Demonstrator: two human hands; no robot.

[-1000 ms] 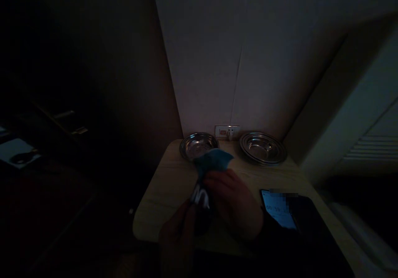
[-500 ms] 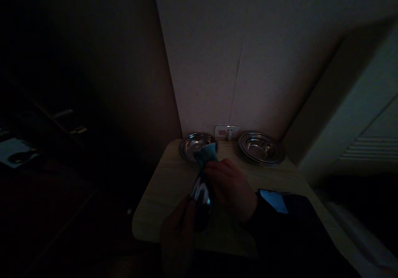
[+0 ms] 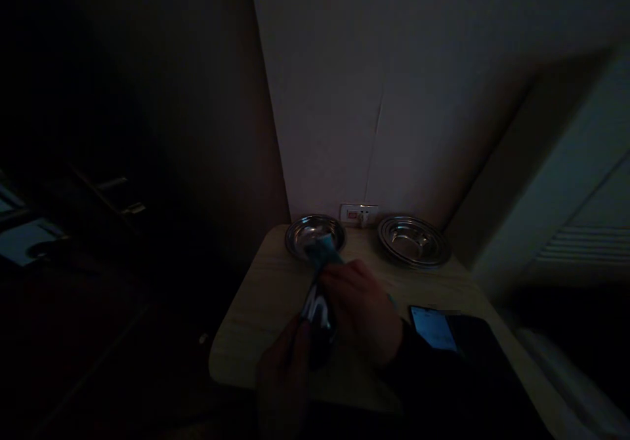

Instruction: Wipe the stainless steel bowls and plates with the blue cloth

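Note:
A shiny, rounded dish (image 3: 319, 319), dark and reflective like the steel ones nearby, is held tilted above the table. My left hand (image 3: 285, 355) pinches its near left edge between thumb and fingers. A teal cloth (image 3: 322, 248) is bunched in my right hand (image 3: 361, 302), whose curled fingers press at the dish's upper part. The cloth's loose end sticks out past the fingers, in front of a steel bowl (image 3: 302, 227). Dim light and my right hand hide part of the dish, so its exact shape is unclear.
Nested steel dishes (image 3: 413, 242) stand at the table's back right. A wall socket (image 3: 359, 214) with a plug sits behind the table (image 3: 246, 322). Near my right forearm lies a phone (image 3: 433, 327) with a lit screen. A louvred panel (image 3: 585, 244) is at the right.
The view has shifted slightly, so the bowls, socket and phone appear a little lower. The cloth's end has moved slightly left and looks blurred. Both hands keep their hold.

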